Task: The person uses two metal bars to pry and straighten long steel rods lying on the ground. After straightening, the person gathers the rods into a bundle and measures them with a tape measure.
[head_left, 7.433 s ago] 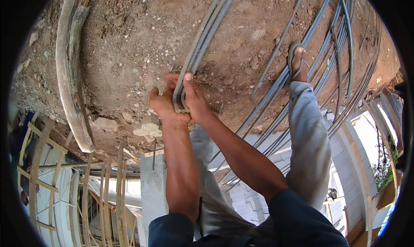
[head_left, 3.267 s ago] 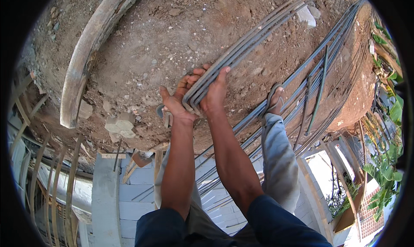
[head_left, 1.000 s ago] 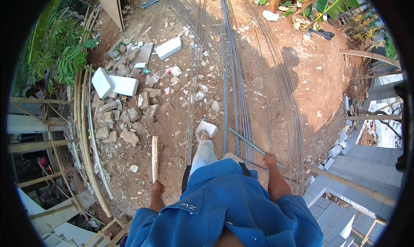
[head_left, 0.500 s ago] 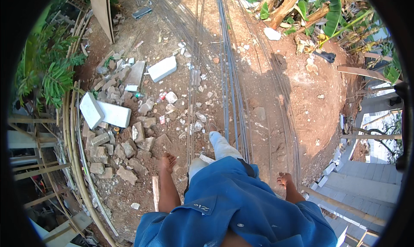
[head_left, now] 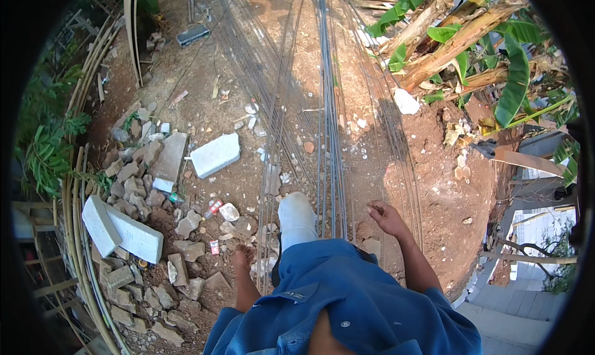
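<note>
Right hand looks empty, fingers loosely spread, just right of the steel-bar bundle running near to far on the dirt; left hand is beside the rubble, can't tell its finger spread. Risk: a misstep, if bars roll or rubble shifts underfoot. Versus half a second ago, right hand is farther forward, white blocks nearer.

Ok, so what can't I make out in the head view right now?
All in the head view:
Rods: far ends cut off by the top edge, lower stretch hidden behind the shirt.
Feet: hidden by the trouser leg and shirt.
Red litter: too small to identify.
</note>
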Demonstrator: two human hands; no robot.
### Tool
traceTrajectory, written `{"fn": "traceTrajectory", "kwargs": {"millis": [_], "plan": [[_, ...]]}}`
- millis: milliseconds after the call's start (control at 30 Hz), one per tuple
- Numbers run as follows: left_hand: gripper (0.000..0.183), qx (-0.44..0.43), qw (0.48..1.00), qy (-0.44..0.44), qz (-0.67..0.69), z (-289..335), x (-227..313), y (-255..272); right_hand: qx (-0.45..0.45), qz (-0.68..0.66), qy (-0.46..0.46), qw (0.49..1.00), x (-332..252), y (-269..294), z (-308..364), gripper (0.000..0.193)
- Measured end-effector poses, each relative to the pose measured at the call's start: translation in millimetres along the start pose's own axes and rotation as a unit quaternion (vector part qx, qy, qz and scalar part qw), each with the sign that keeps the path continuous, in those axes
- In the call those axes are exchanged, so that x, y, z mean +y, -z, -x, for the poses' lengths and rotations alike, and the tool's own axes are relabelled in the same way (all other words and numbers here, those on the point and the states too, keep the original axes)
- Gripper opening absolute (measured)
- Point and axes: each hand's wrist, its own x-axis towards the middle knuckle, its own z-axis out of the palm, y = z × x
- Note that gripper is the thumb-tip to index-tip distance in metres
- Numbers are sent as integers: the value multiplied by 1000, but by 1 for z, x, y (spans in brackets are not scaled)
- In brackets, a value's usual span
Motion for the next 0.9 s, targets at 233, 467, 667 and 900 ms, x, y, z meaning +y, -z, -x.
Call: {"fn": "traceTrajectory", "kwargs": {"millis": [233,467,667,900], "plan": [[30,51,972,136,-184,-132,78,-112,123,-4,104,987,-199,131,-194,34],[35,76,994,70,-41,-222,247,-350,-56,226,53,971,-231,114,-480,43],[28,-52,981,-180,43,-197,442,-540,-333,189,-43,923,-244,135,-565,45],[14,-12,990,-117,79,-238,439,-620,-274,345,45,897,-260,198,-750,45]]}}
